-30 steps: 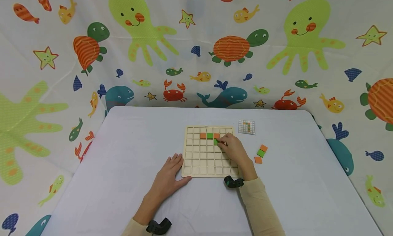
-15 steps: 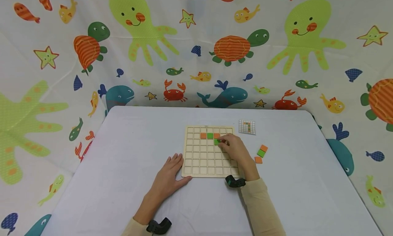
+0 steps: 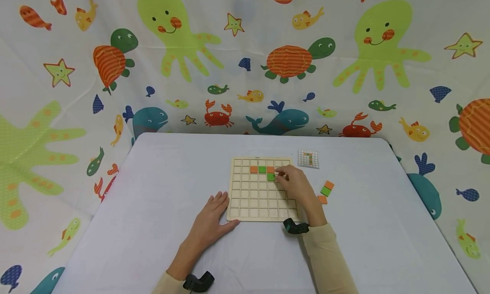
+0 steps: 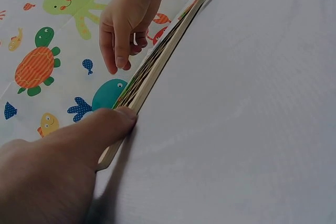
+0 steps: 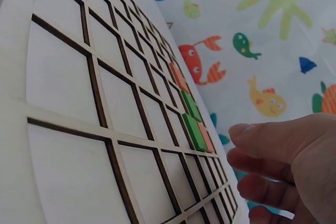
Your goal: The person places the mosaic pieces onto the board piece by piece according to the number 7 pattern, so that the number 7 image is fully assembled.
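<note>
A wooden grid board [image 3: 245,202] lies on the white table. In its second row sit an orange tile [image 3: 254,169], a green tile [image 3: 262,169] and another orange tile [image 3: 270,169]. Below the last one lies a second green tile [image 3: 271,177], also seen as a green block [image 5: 194,132] in the right wrist view. My right hand [image 3: 295,184] hovers just right of that tile, fingers bent loosely with nothing between them. Spread at the board's lower left corner, my left hand [image 3: 209,217] holds its edge; the left thumb [image 4: 113,124] presses there.
Right of the board lie loose tiles: an orange tile [image 3: 329,185], a green tile [image 3: 326,191] and an orange tile [image 3: 323,199]. A small pattern card [image 3: 308,158] lies beyond the board's upper right corner. A sea-animal curtain [image 3: 229,64] hangs behind the table.
My right hand has let go of the lower green tile and drawn slightly right, leaving it fully in sight in its cell. The left hand has stayed at the board's corner.
</note>
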{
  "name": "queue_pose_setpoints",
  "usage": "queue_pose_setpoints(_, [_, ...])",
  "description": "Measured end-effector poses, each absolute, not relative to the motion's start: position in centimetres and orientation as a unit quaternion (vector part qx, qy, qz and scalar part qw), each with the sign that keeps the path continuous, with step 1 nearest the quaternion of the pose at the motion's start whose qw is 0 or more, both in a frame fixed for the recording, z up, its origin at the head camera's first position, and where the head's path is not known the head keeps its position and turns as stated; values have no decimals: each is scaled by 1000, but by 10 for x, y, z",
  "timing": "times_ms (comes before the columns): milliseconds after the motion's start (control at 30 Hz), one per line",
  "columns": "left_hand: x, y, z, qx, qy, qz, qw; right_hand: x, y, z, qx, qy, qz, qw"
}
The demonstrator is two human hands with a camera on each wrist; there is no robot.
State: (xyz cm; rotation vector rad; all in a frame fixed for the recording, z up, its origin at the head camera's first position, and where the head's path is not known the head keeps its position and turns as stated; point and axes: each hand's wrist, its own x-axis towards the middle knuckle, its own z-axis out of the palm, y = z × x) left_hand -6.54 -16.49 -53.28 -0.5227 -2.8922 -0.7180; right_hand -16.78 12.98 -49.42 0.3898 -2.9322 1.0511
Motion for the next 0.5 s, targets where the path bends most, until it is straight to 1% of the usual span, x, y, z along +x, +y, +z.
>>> queue_pose_setpoints(500, [-65,-165,-532,-175,-954,-233,64,-161,138,-487,106,-935,337,10])
